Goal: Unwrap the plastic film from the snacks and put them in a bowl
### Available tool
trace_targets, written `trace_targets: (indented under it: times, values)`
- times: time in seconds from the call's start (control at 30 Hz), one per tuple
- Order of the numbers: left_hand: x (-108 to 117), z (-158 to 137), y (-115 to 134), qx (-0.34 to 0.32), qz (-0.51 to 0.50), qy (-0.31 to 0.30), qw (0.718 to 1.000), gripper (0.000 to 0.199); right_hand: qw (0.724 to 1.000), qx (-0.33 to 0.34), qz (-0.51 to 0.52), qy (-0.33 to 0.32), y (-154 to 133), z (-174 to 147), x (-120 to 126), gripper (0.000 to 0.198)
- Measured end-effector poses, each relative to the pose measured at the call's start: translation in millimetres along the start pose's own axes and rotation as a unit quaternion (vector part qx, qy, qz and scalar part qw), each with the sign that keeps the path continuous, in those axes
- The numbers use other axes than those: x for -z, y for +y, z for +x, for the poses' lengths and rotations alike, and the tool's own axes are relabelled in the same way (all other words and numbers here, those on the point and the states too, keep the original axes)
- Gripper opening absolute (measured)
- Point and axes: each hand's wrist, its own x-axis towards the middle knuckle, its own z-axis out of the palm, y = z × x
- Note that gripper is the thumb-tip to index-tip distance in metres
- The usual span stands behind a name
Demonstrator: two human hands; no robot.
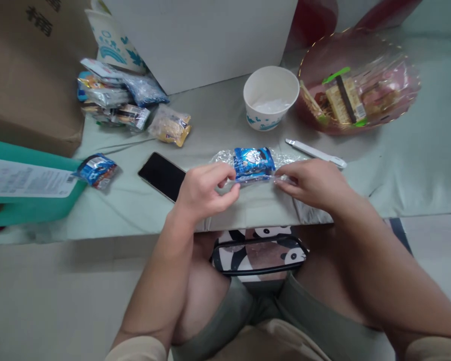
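Nearest, the person sits in grey-green shorts (323,313), with a panda-print item (261,258) between the legs at the front edge of the cloth-covered table (402,175). Just over that edge, the left hand (210,190) pinches the left end of the near edge of some clear bubble wrap (223,156) between thumb and forefinger. The right hand (313,183) grips the same edge at its right end, also with thumb and fingertips. A blue packet (253,161) lies on the bubble wrap between the two hands, on the table.

A dark-screened phone (161,173) lies just left of the left hand, its lower corner partly behind it. Farther left, a blue-and-brown packet (98,171) rests against a teal holder (33,213) bearing a white label. Beyond the right hand lies a slim white tool (315,153).

Farther back, a yellow-and-clear packet (171,125) sits just beside a pile of wrapped packets (113,93). A paper cup (265,119) with clear plastic inside stands beside a pink, gold-rimmed bowl (346,47) holding wrapped snacks (344,98). Behind the pile is another patterned cup (115,42), between a cardboard box (30,85) and a large white box (210,40).
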Motion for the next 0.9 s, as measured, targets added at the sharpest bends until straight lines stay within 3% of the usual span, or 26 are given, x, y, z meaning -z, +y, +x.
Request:
trace_targets:
  times: [0.23, 0.37, 0.43, 0.5, 0.57, 0.63, 0.73, 0.83, 0.9]
  values:
    - [12.0, -15.3, -14.2, 0.086, 0.034, -0.098, 0.991, 0.006, 0.994, -0.024, -0.005, -0.109, 12.4, -11.8, 1.2, 0.049]
    - [16.8, -18.9, -10.4, 0.117, -0.011, -0.186, 0.976, 0.014, 0.987, -0.022, 0.101, -0.126, 20.3, -18.1, 1.6, 0.081]
    - [19.4, -19.0, -1.4, 0.138, -0.070, -0.298, 0.942, 0.021, 0.982, -0.034, 0.154, -0.107, 22.6, -18.7, 2.1, 0.084]
    - [22.9, -18.4, 10.4, 0.161, -0.134, -0.415, 0.885, 0.020, 0.980, -0.056, 0.178, -0.075, 23.2, -18.0, 2.3, 0.078]
    - [27.1, -17.1, 21.8, 0.174, -0.180, -0.461, 0.851, 0.017, 0.981, -0.069, 0.179, -0.037, 22.5, -16.8, 1.4, 0.074]
    - [30.7, -14.3, 30.3, 0.176, -0.199, -0.407, 0.874, 0.028, 0.984, -0.064, 0.168, 0.020, 21.2, -16.0, -1.0, 0.070]
    - [29.6, -6.3, 35.6, 0.196, -0.172, -0.203, 0.944, 0.040, 0.985, -0.040, 0.135, 0.102, 18.4, -15.3, -6.6, 0.050]
    - [15.4, 3.8, 33.1, 0.216, -0.073, -0.020, 0.973, 0.031, 0.984, -0.005, 0.125, 0.126, 13.9, -13.8, -12.8, 0.030]
    - [1.2, 8.8, 28.7, 0.192, -0.001, 0.012, 0.981, 0.016, 0.982, 0.022, 0.135, 0.129, 10.2, -11.6, -16.9, 0.029]
